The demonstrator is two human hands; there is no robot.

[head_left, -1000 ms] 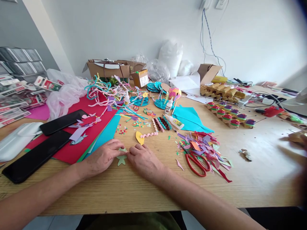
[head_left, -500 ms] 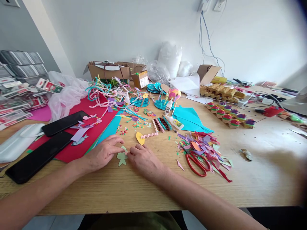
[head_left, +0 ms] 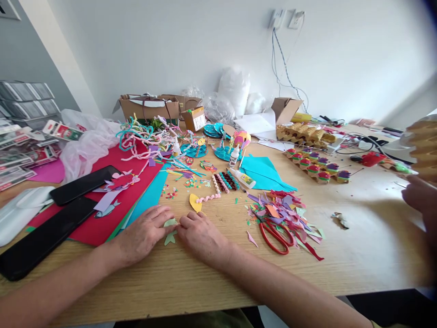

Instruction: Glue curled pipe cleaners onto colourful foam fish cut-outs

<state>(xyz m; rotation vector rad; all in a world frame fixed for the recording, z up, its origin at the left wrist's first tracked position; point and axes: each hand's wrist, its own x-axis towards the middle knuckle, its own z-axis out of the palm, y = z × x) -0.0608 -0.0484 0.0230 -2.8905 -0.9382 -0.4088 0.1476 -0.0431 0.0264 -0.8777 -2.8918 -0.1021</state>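
Green paper cutout (head_left: 170, 239), lower centre. Left hand (head_left: 143, 233): thumb and forefinger apart over it. Right hand (head_left: 205, 238): fingers bunched beside it, pinch unclear. I judge it light, bendy; hold by edges.

Red scissors (head_left: 276, 237), pale green paper cutout (head_left: 170, 231)

Both the left hand (head_left: 145, 234) and right hand (head_left: 201, 239) touch a (pale green) paper cutout (head_left: 170, 233).

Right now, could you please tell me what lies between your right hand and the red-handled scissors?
A thin pink paper scrap on otherwise bare tabletop, in the head view.
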